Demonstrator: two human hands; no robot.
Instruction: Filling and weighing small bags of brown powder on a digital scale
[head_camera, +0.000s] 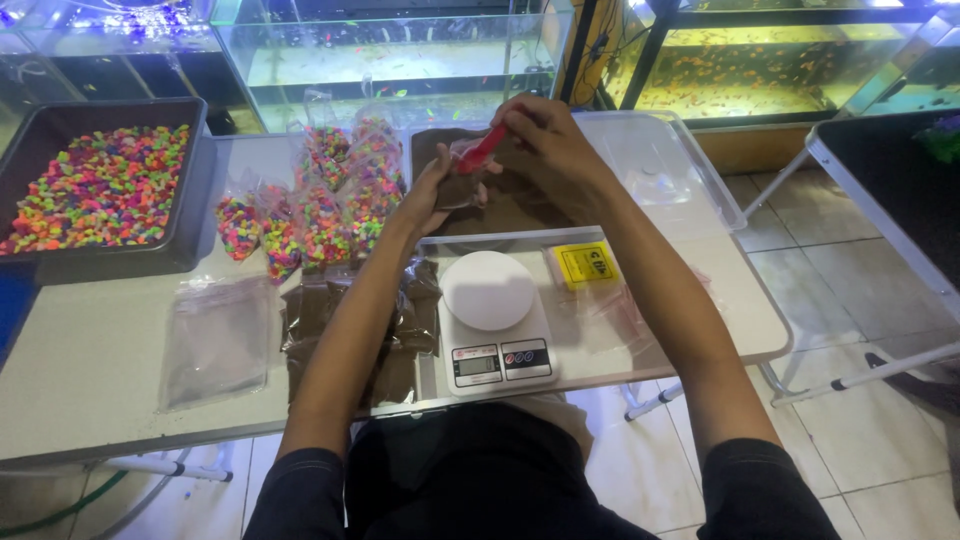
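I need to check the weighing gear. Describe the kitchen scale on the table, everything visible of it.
The kitchen scale is a small white digital one that looks like plastic, with a round white platform on top and nothing on it. Below the platform sit a small grey display and a dark button panel. It lies flat at the near edge of the table, between the two forearms, with brown filled bags just beside it. Neither hand touches it.

White folding table (90, 370): gravel tray (100, 180) far left, scale (492, 320) near centre, brown-sand bags (400, 310) left of it, empty bags (215, 340) near left.
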